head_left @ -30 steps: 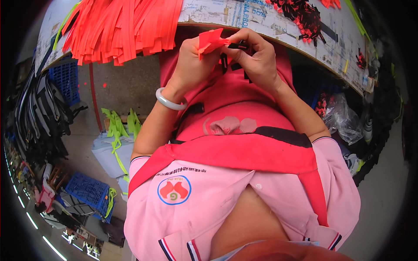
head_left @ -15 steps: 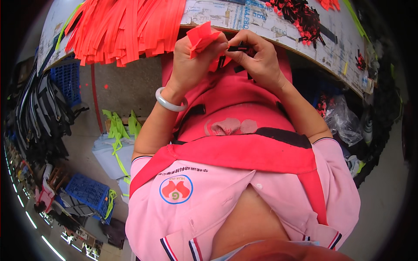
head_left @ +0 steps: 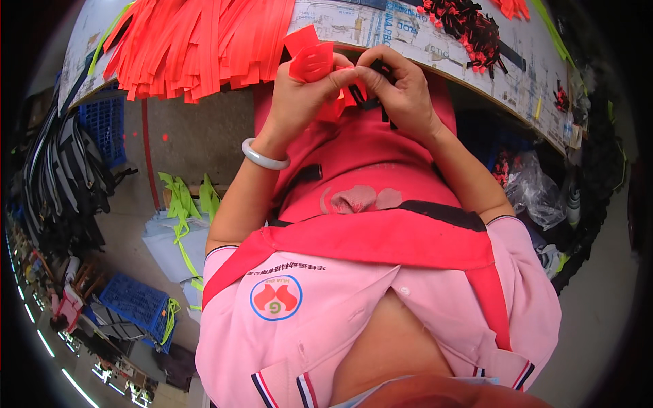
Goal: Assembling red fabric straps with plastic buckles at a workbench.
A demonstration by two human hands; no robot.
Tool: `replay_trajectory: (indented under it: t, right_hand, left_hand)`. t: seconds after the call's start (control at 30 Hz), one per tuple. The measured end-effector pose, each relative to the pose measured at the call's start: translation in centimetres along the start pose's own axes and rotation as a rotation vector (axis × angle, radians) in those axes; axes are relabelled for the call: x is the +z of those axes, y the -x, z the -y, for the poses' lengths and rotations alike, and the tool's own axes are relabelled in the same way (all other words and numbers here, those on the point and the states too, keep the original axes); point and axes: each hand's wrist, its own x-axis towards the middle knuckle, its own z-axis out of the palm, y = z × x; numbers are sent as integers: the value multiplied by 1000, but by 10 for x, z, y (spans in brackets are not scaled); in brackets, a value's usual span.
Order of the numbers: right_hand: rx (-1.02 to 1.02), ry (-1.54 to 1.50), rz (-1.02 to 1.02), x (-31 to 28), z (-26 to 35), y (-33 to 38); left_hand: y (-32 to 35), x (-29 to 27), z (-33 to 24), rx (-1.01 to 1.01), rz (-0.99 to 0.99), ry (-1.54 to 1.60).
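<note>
In front of the table edge, my left hand is closed on a folded red fabric strip, which sticks up past the fingers. Close against it, my right hand is pinched at the strip's other end, and several small black strap-like pieces show in and under its fingers. The fingertips of both hands meet over the red cloth. Exactly how the black pieces sit against the strip is hidden by the fingers. A pale bangle circles my left wrist.
A thick bundle of red strips hangs over the table's front edge at left. Small red-and-black pieces lie heaped at right. Black straps, a blue crate and clear plastic surround me below.
The folded red strip in my left hand has tilted and spread. My right hand has turned slightly, and the black pieces beneath the fingers have shifted.
</note>
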Motion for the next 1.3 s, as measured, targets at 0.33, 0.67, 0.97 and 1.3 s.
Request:
replay_trajectory:
  t: [0.33,0.67,0.97,1.3]
  right_hand:
    - [35,-66,-38,0,0,-5]
    - [8,52,109,-2,1,-19]
    - [7,6,89,12,-13,-6]
    - [-181,231,120,8,-5,-16]
  left_hand:
    - [3,5,12,-85,-91,212]
    - [0,3,10,-16,-145,268]
    - [6,4,17,68,-200,-11]
    - [2,3,10,21,-185,226]
